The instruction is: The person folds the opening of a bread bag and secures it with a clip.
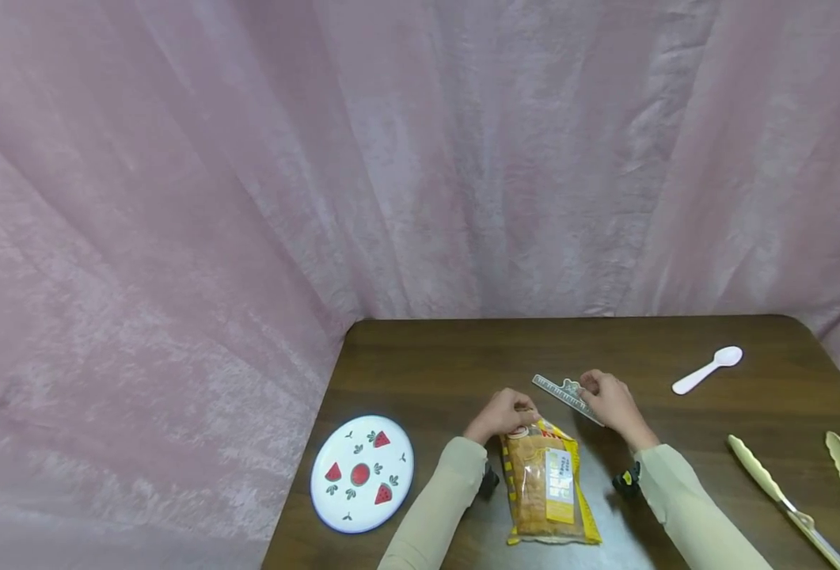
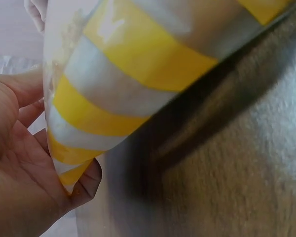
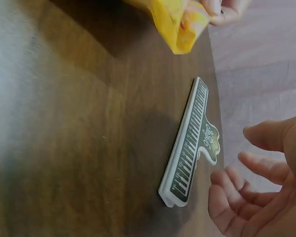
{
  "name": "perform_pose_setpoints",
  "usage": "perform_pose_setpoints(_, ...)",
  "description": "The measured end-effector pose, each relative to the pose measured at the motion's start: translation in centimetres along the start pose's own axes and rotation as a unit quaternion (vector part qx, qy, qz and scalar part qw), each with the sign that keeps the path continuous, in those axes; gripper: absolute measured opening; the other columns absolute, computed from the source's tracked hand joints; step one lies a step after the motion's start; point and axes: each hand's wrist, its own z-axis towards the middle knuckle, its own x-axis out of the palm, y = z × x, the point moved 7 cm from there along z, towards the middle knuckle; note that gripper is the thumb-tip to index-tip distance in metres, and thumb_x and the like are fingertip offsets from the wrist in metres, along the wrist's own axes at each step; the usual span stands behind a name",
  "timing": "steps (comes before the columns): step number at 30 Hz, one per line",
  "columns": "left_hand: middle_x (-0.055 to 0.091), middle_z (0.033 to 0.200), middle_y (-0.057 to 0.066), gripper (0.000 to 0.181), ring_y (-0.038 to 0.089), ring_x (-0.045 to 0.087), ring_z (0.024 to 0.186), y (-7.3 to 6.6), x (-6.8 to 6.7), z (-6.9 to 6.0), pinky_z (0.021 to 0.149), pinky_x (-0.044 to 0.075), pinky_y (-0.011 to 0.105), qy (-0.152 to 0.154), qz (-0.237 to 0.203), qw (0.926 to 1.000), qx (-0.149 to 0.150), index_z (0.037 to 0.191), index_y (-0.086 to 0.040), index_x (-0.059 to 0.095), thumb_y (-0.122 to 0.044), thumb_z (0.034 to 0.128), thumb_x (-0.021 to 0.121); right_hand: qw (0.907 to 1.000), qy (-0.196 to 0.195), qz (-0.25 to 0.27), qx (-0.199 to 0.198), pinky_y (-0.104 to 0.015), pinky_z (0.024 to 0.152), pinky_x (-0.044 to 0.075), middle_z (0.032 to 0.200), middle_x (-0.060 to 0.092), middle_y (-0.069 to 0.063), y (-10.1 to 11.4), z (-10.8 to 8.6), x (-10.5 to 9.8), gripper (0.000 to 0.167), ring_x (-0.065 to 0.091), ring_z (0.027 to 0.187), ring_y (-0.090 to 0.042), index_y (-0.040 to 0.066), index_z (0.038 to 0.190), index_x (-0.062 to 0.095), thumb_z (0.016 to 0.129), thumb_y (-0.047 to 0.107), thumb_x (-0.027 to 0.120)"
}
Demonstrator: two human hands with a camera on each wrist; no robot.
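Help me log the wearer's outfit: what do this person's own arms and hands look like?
The long, pale beige fabric left sleeve and matching right sleeve look plain. A small black device shows by the left cuff; a second black device, with a yellow mark, shows by the right cuff. The left hand and right hand wear no gloves.

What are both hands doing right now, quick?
Left hand: holding the top of the yellow bread bag.
Right hand: open, holding nothing, close to the clip.
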Motion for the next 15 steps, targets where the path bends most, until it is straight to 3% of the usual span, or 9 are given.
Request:
perform_pose_setpoints(7,0.067,0.083,-0.009,0.009,0.003,0.058,0.075,-0.3,-0.4,0.2,0.07,0.049,0.021,-0.006,0.013,0.9997,0.019,0.09,-0.012,0.077,-0.019,0.0946,0.073,0.9984,0.044,-0.025,0.026,-0.062,0.089,0.045,0.111,0.058,-0.033,-0.7,1.2,0.3,0.036,0.056,0.104,-0.048,-0.015,0.119,0.06,0.095,0.01,0.065)
perform_pose_setpoints(15,0.066,0.084,-0.009,0.008,0.004,0.058,0.073,-0.5,0.0,-0.4,0.068,0.049,0.022,0.005,-0.002,0.9999,-0.009,0.09,-0.013,0.077,-0.018,0.0949,0.072,0.9968,0.056,-0.055,0.01,-0.061,0.085,0.046,0.103,0.061,-0.029,-1.3,1.4,1.1,0.027,0.056,0.099,-0.046,-0.013,0.108,0.066,0.091,0.009,0.067)
